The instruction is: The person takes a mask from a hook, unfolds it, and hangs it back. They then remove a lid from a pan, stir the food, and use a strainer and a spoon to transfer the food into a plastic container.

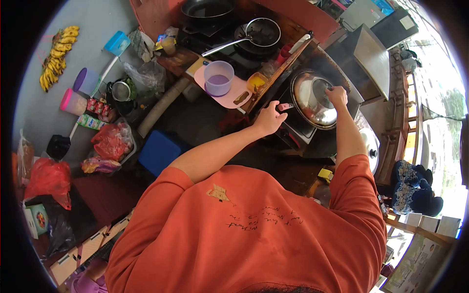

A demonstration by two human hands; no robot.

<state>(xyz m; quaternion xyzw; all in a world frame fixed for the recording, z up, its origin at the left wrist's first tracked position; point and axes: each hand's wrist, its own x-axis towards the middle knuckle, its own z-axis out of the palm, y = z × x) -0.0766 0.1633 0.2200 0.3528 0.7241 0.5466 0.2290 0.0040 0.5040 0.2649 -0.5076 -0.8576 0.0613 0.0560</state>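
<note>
A wide pan covered by a shiny metal lid (308,105) sits on the stove (299,131) in front of me. My right hand (337,96) is closed on the top of the lid; the knob is hidden under the fingers. To the left of the pan, my left hand (269,119) is closed on a pink handle (285,106) that points toward the pan. Farther left lies a pink cutting board (229,100) with a purple translucent container (219,78) on it. A small yellow container (257,82) stands at the board's right edge.
A strainer (263,32) rests over a black pan at the back. Behind it is another black pan (207,8). A blue box (161,151) is at the left, past which are red plastic bags (112,139). A metal lid (370,149) lies beyond my right forearm.
</note>
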